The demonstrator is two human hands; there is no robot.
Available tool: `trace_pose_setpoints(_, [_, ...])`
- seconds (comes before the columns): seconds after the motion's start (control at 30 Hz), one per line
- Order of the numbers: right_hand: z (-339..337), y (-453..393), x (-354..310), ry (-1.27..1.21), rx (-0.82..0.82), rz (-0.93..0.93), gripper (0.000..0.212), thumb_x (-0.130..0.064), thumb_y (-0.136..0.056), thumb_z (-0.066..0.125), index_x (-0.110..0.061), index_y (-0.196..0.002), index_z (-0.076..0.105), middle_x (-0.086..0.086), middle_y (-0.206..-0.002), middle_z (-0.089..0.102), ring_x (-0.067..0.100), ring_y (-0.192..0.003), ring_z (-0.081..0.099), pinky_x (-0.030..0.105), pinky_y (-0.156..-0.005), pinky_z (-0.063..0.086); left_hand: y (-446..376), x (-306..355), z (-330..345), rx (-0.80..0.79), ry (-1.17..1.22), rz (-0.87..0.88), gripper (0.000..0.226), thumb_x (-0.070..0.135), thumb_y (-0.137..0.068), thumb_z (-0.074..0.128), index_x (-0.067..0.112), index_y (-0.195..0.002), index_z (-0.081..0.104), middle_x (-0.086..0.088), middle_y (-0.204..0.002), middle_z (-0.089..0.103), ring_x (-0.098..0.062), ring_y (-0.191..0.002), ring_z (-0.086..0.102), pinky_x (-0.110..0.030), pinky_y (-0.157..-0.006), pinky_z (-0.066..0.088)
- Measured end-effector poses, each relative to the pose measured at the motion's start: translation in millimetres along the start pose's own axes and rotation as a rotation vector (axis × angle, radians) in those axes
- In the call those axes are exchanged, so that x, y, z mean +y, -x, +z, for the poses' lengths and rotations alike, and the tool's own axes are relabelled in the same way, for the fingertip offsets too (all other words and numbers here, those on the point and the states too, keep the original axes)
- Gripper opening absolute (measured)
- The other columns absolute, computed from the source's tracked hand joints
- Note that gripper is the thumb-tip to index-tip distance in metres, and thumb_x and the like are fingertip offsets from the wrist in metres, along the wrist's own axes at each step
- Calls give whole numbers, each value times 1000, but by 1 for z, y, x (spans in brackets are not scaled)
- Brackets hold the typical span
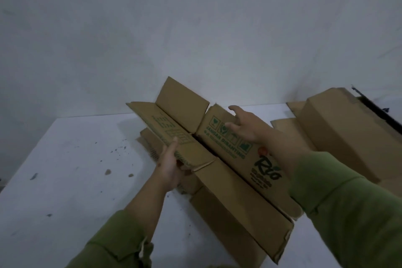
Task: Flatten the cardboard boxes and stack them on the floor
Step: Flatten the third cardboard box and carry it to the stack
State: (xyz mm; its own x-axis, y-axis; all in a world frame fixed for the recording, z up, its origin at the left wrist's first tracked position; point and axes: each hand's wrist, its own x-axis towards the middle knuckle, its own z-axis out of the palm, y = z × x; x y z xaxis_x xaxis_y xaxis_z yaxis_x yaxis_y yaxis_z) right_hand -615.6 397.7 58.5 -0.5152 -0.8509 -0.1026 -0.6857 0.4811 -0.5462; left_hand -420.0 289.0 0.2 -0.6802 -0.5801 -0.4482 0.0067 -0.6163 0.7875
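While the left hand [168,164] clamps the near corner edge of the cardboard box [219,156], the right hand [243,126] rests on its printed panel, fingers spread apart. Its flaps stand open above flattened boxes [217,204] on the white floor [65,180]. Bare floor lies leftward; another box [339,128] crowds the right.

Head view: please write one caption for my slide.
Left hand grips a box flap; right hand rests open on the printed panel.
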Motion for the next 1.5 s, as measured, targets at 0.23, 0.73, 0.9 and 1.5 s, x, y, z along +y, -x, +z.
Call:
trace_pose_setpoints(0.23, [-9,10,-22,-39,-56,51,71,-55,-91,42,-17,-148,21,12,-150,35,28,-134,39,36,-105,33,0,-9,38,-214,200,-68,90,85,-72,7,34,-144,27,-11,-149,31,-36,-105,53,-44,-78,49])
trace_pose_setpoints(0.73, [8,-2,-20,497,178,209,19,-27,-93,42,-12,-105,41,8,-103,60,28,-84,55,33,-65,35,-15,-23,102,-149,383,-102,77,73,-84,18,9,-113,51,-5,-81,47,-21,-82,50,-37,-86,43])
trace_pose_setpoints(0.9, [4,-7,-3,427,231,71,20,-28,-96,40,-11,-106,43,9,-92,63,25,-69,47,31,-60,35,-21,-25,65,-8,281,-100,73,64,-90,21,8,-130,45,-13,-130,47,-23,-117,47,-35,-95,42])
trace_pose_setpoints(1.5, [-22,-13,2,-684,252,24,16,-30,-90,59,-20,-77,59,-2,-76,63,9,-66,57,24,-64,44,-22,14,-87,263,353,24,77,71,-85,26,18,-139,41,-8,-147,40,-28,-133,39,-40,-111,28])
